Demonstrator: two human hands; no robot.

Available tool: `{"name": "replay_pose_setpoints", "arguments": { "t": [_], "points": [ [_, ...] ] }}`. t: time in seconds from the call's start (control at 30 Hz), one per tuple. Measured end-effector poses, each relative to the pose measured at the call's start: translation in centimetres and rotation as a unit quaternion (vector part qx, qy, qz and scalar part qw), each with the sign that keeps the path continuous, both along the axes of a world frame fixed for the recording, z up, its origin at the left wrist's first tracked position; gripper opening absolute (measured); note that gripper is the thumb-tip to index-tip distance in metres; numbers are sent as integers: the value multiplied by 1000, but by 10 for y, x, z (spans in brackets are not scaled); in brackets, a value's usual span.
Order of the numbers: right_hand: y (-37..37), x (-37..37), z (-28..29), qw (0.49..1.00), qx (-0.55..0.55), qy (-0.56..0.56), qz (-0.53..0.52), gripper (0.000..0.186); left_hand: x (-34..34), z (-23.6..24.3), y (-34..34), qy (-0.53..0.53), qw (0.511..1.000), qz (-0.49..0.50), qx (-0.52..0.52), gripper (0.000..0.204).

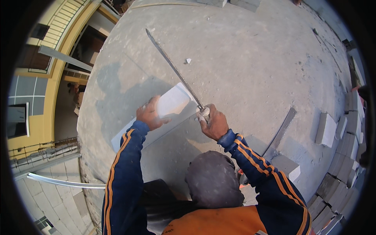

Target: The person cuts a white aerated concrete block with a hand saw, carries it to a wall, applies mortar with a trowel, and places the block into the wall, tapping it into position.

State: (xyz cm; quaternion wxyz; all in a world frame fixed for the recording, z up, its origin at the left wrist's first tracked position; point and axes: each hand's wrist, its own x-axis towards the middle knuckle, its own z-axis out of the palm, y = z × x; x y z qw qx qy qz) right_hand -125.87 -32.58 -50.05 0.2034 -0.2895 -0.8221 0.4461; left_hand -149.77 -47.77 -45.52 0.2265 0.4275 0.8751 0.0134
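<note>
A long pale, smooth-sided block (172, 117) lies slantwise on the grey concrete floor in front of me. My left hand (150, 112) grips it from above, with the thumb stretched across its top and the other fingers toward its far side. By the block's right end, my right hand (213, 122) is closed around the whitish handle of a long, narrow dark blade (172, 65). The blade points up and away to the left, its pointed tip in the air. Seen nearly edge-on, it does not show whether it has teeth.
A flat grey bar (280, 132) lies on the floor to the right, near a loose block (286, 166). Stacked blocks (340, 172) line the right side. A small white chip (188, 61) lies ahead. Beyond the floor's left edge stands a yellow building (51, 105).
</note>
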Motion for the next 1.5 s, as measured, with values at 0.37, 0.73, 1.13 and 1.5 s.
{"name": "replay_pose_setpoints", "arguments": {
  "t": [0.37,0.73,1.13,1.5],
  "points": [
    [-5,6,2,999,12,42,-28,38,20,0,-9,42,996,-23,70,90],
    [-5,20,10,998,-53,0,-41,38,38,-3,-14,97,989,-36,106,87],
    [-5,24,18,997,-74,-16,-24,41,41,1,-11,71,994,-16,79,89],
    [-3,19,21,996,-83,-32,1,40,42,0,-11,88,993,-21,74,93]
  ]
}}
